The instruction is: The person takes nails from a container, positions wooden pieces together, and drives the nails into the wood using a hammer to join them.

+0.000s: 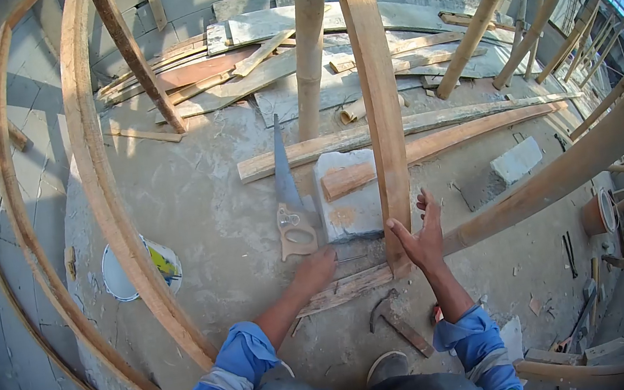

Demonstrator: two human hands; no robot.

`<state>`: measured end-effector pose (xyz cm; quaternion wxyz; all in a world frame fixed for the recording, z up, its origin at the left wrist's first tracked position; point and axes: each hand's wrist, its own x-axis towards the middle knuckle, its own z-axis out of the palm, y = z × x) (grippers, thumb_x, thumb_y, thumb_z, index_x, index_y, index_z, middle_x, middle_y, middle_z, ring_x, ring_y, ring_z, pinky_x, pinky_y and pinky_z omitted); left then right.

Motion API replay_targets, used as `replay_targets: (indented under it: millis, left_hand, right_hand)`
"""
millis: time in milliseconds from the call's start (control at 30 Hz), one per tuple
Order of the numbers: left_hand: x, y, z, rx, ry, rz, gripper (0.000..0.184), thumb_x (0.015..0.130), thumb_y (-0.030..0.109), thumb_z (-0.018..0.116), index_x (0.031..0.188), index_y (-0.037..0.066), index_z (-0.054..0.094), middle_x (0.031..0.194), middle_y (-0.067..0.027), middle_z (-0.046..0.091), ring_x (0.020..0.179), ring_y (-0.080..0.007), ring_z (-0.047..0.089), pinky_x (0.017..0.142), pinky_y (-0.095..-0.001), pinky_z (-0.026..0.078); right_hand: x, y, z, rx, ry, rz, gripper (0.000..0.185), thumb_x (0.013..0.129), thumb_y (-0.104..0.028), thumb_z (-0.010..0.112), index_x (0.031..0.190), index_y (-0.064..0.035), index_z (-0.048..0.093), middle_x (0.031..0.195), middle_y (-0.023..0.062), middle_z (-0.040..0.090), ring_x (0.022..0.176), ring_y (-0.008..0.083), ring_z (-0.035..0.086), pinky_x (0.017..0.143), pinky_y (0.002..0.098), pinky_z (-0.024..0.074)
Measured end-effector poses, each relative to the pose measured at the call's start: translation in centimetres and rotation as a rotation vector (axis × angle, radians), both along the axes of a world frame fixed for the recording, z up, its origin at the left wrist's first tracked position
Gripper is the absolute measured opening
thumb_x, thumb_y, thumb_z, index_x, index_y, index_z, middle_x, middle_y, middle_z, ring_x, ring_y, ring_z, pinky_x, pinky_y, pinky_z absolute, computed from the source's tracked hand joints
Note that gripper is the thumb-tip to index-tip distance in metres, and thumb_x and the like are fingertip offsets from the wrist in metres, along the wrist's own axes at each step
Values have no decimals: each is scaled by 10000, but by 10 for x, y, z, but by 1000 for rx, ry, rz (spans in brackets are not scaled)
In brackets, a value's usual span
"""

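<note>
My left hand is low near the floor, its fingers pressed together beside some thin nails; whether it grips one is too small to tell. Just above it lies a handsaw with a wooden handle. My right hand has its fingers spread, with the thumb by the lower part of an upright wooden plank. That plank's foot meets a short board on the floor. A claw hammer rests between my arms. Behind the plank, a pale block bears the end of a timber.
Curved-looking timbers rise on the left, by a white bucket. Bamboo poles stand ahead and to the right. Boards are piled by the back wall. A second block and a brown bucket are on the right.
</note>
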<state>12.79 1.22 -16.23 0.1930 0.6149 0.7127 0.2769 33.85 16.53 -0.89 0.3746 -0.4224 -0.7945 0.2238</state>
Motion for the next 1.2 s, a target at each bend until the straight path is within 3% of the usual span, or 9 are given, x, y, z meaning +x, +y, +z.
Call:
replay_targets:
  millis: [133, 300, 400, 467, 600, 867, 1067, 1100, 1200]
  left_hand:
    - [-4, -35, 54, -218, -217, 245, 216, 934, 210, 660, 1108, 84, 643, 1000, -184, 717, 958, -402, 693, 822, -496, 543]
    - [-9, -76, 40, -83, -213, 226, 207, 930, 199, 681, 1085, 71, 730, 965, -162, 737, 877, -323, 731, 800, -421, 569]
    - [-6, -100, 43, -165, -427, 257, 218, 922, 176, 720, 1074, 23, 755, 967, -137, 742, 843, -231, 737, 778, -352, 577]
    - [-4, -112, 34, -101, -513, 278, 244, 904, 168, 740, 1106, 32, 755, 996, -150, 738, 870, -237, 740, 789, -347, 574]
    - [0, -121, 30, -25, -563, 324, 266, 913, 155, 731, 1131, 4, 746, 1019, -175, 730, 889, -236, 739, 805, -339, 568]
    - [-12, -123, 32, 21, -626, 414, 244, 956, 98, 672, 1160, -24, 724, 988, -98, 723, 839, -141, 688, 799, -296, 553]
    - [-20, -122, 48, 192, -627, 484, 219, 1018, 187, 657, 1093, -12, 711, 953, -69, 715, 823, -125, 666, 775, -280, 535]
    - [-22, -120, 52, 213, -569, 475, 226, 1031, 200, 650, 1079, -13, 706, 961, -74, 716, 839, -129, 674, 773, -280, 537]
    - [-17, -114, 62, 91, -878, 534, 217, 1039, 182, 635, 1082, -20, 700, 993, -86, 717, 872, -140, 692, 781, -282, 545]
  right_hand:
    - [-29, 19, -31, -20, 10, 1, 956, 731, -403, 936, 1422, 43, 448, 1272, 248, 560, 1173, 385, 562, 1029, 455, 459]
    - [-43, 30, -61, -21, 182, -77, 669, 766, -258, 883, 1278, 5, 541, 1152, 212, 599, 1087, 396, 597, 945, 473, 481]
    - [-46, 24, -56, 14, 218, -55, 574, 776, -213, 860, 1217, -3, 558, 1100, 210, 600, 1029, 400, 604, 897, 482, 487]
    - [-48, 23, -54, 16, 196, -41, 559, 778, -209, 859, 1202, -3, 558, 1075, 212, 594, 1001, 403, 601, 878, 484, 486]
    - [-60, 26, -46, 45, 174, 0, 557, 789, -224, 859, 1193, 4, 552, 1062, 219, 592, 988, 411, 595, 866, 492, 485]
    - [-63, 26, -34, -28, 31, -21, 708, 825, -335, 861, 1325, 27, 515, 1170, 234, 584, 1096, 408, 586, 943, 474, 482]
    - [11, -23, -46, -87, 42, -144, 756, 941, -372, 777, 1505, -4, 433, 1302, 175, 575, 1182, 275, 582, 985, 416, 494]
    - [30, -38, -55, -98, 46, -170, 646, 945, -320, 767, 1432, 9, 500, 1236, 174, 578, 1134, 289, 588, 946, 439, 492]
    - [92, -92, -93, -218, -93, -195, 567, 940, -304, 771, 1357, 16, 560, 1188, 188, 597, 1109, 312, 601, 943, 433, 495]
